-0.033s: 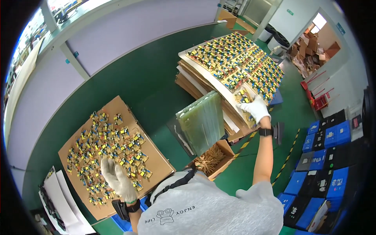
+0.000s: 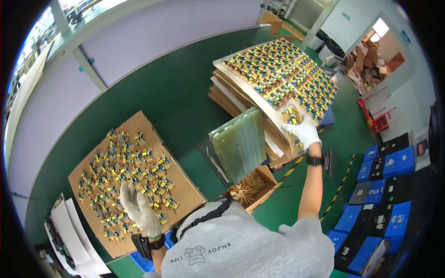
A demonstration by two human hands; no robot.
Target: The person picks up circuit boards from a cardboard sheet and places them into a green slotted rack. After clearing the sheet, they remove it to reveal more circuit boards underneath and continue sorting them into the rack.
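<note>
Hands (image 2: 305,131) (image 2: 140,211) barely shifted, circuit boards (image 2: 292,115) beneath both

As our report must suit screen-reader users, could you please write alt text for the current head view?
A person's gloved right hand touches a circuit-board panel at the near edge of a stack topped with rows of boards. The gloved left hand is over loose boards scattered on cardboard.

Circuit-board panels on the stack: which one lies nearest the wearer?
The panel partly under the right hand, at the near edge of the stack; the other panels lie beyond it.
</note>
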